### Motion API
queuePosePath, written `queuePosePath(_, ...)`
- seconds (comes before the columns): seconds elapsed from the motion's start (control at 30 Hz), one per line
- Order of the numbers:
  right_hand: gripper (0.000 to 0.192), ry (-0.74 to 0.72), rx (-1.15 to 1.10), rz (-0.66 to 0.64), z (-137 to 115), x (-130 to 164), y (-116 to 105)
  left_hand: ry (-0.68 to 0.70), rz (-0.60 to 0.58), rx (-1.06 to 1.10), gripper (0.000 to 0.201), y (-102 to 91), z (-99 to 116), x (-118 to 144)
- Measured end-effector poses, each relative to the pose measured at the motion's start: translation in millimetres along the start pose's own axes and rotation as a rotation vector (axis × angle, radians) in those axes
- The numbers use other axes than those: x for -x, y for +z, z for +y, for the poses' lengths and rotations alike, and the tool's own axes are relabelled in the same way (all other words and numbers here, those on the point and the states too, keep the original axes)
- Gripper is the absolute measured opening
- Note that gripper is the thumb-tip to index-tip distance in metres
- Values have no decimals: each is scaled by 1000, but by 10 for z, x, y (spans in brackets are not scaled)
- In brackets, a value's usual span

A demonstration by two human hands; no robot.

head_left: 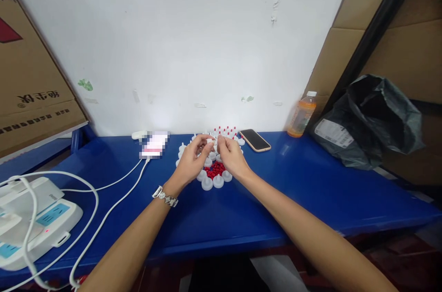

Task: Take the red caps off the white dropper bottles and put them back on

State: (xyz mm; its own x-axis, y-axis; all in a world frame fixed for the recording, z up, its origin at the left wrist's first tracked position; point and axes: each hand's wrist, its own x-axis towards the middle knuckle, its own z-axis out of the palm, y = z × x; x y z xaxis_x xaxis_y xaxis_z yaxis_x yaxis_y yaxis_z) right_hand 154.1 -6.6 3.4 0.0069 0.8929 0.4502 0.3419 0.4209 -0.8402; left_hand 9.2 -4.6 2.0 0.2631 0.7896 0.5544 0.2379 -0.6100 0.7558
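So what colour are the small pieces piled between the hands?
Red; the small pieces sit ringed by white caps, clearest in the head view.

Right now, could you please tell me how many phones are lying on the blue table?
2: one phone lies right of the hands near the wall, the other, blurred and plugged into a white cable, lies left of them. None seems hidden.

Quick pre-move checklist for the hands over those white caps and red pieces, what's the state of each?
1. Left hand and right hand meet above the pile: ok.
2. Small white piece pinched between the fingers: cannot tell how firmly.
3. White caps ringed around the red pieces: ok.
4. Phone apart from the pile: ok.
5. Bottle upright, capped: ok.
6. White cables trail near the left forearm: not ok.
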Motion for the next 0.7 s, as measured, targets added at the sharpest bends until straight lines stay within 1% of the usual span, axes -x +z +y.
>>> queuePosePath(0.1, 48, -25, 39, 20, -19, -9, -48, -63, 40, 116, 39, -28, -61, -45)
queuePosePath(0.13, 48, -29, 46, 39, -10, -22, -82, -78, 73, 136, 43, -72, -98, -62)
queuePosePath(0.17, 48, -32, 54, 62, 4, -37, -124, -84, 141, 165, 46, -130, -139, -77)
queuePosePath(0.2, 48, -37, 71, 78, 22, -52, -168, -93, 192, 181, 46, -195, -180, -90)
queuePosePath(0.23, 47, -44, 106, 76, 40, -63, -210, -99, 211, 170, 43, -260, -218, -99)
queuePosePath(0.27, 46, -56, 169, 41, 56, -68, -247, -104, 206, 137, 40, -318, -249, -102)
queuePosePath(0.33, 40, -95, 342, -89, 70, -52, -292, -93, 168, 60, 37, -394, -282, -93)
queuePosePath(0.4, 28, -140, 493, -229, 61, -11, -301, -72, 109, -46, 36, -411, -280, -71)
queuePosePath(0.47, 17, -160, 549, -299, 42, 29, -288, -56, 55, -144, 35, -389, -255, -46)
queuePosePath(0.53, 15, -136, 499, -295, 31, 41, -267, -47, 17, -202, 35, -353, -223, -24)
queuePosePath(0.57, 16, -116, 430, -276, 30, 31, -252, -45, 0, -218, 36, -335, -209, -16)
queuePosePath(0.63, 23, -88, 226, -248, 34, -22, -213, -41, -25, -239, 38, -304, -188, -4)
queuePosePath(0.7, 25, -93, 20, -267, 36, -116, -160, -37, -43, -252, 39, -284, -184, 4)
